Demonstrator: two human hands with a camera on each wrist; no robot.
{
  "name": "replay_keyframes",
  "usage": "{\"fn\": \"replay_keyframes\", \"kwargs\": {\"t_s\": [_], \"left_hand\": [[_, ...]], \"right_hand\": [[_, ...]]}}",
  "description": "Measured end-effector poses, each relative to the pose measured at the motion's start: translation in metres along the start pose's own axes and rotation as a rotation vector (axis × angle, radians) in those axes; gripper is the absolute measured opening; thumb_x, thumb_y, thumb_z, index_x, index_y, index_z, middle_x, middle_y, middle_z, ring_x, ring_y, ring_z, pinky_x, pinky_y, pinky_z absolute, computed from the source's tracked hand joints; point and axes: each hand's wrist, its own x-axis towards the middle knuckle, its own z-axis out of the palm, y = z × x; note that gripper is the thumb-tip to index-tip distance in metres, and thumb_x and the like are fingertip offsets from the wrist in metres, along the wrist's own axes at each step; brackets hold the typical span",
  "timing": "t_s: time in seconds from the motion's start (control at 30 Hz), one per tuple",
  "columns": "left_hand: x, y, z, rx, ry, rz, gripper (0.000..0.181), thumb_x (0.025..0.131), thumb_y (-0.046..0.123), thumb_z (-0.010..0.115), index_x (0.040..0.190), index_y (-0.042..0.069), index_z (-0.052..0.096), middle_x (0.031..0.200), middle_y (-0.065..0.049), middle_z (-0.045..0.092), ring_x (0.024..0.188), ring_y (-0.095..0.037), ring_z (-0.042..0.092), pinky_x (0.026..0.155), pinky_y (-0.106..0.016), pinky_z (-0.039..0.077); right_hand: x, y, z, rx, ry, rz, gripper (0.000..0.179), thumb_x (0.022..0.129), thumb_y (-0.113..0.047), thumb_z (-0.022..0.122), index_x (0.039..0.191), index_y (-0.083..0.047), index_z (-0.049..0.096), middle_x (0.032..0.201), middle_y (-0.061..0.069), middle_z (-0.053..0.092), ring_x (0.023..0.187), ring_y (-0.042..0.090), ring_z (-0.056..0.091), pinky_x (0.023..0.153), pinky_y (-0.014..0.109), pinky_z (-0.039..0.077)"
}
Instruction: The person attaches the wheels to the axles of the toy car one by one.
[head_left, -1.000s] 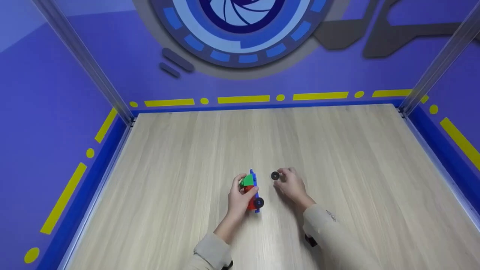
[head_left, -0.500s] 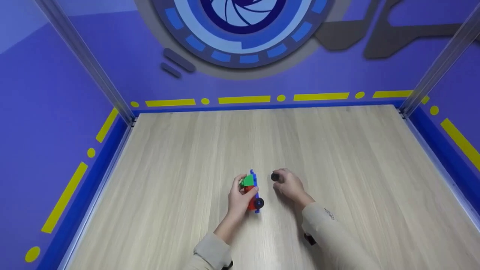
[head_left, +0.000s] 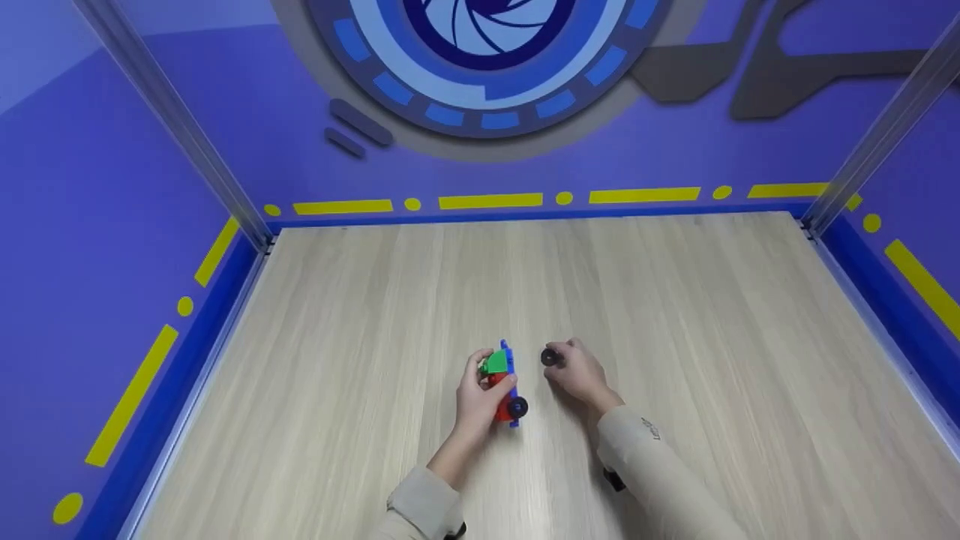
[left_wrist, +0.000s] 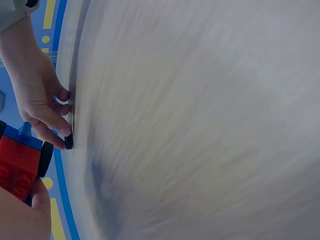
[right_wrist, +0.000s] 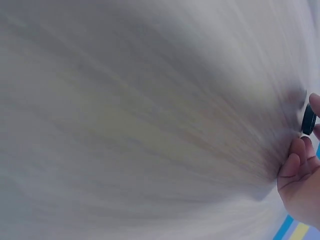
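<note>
My left hand [head_left: 476, 399] grips a toy car of building blocks, its thumb across the side. The car has a green block [head_left: 496, 362], red blocks [left_wrist: 17, 159] and a blue base [head_left: 511, 361]. One black wheel [head_left: 517, 407] sits on the base at the near end, on the side facing my right hand. A short gap to the right, my right hand [head_left: 583, 373] pinches a loose black wheel [head_left: 550, 357] between thumb and fingers. The right wrist view catches that wheel [right_wrist: 309, 120] at its edge, close over the table.
A light wood-grain table [head_left: 360, 315] lies under both hands. Blue-purple panels with yellow marks, such as the back wall [head_left: 465, 172], enclose it on the left, back and right, with metal posts [head_left: 176, 124] at the corners.
My right hand has turned the loose wheel between its fingers and shifted slightly towards me. My left hand and the toy car have stayed in place.
</note>
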Motion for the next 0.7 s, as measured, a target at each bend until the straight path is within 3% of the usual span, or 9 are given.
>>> {"fn": "replay_keyframes", "kwargs": {"t_s": [0.3, 0.7], "left_hand": [[0.0001, 0.0014, -0.0009, -0.019, -0.007, -0.016, 0.056, 0.081, 0.023, 0.063, 0.13, 0.016, 0.036, 0.118, -0.014, 0.051, 0.096, -0.021, 0.054, 0.079, -0.034, 0.047], [-0.0008, 0.0023, -0.001, -0.003, 0.0, -0.006, 0.058, 0.08, 0.026, 0.063, 0.129, 0.014, 0.036, 0.116, -0.014, 0.052, 0.095, -0.021, 0.054, 0.078, -0.033, 0.047]], "right_hand": [[-0.0005, 0.0003, 0.0022, -0.032, 0.03, 0.017, 0.032, 0.071, -0.018, 0.069, 0.102, -0.01, 0.062, 0.092, 0.008, 0.052, 0.08, 0.022, 0.052, 0.071, 0.038, 0.042], [-0.0007, 0.0007, 0.0024, -0.033, 0.035, 0.035, 0.031, 0.07, -0.018, 0.069, 0.099, -0.01, 0.061, 0.093, 0.008, 0.052, 0.083, 0.023, 0.053, 0.074, 0.04, 0.042]]}}
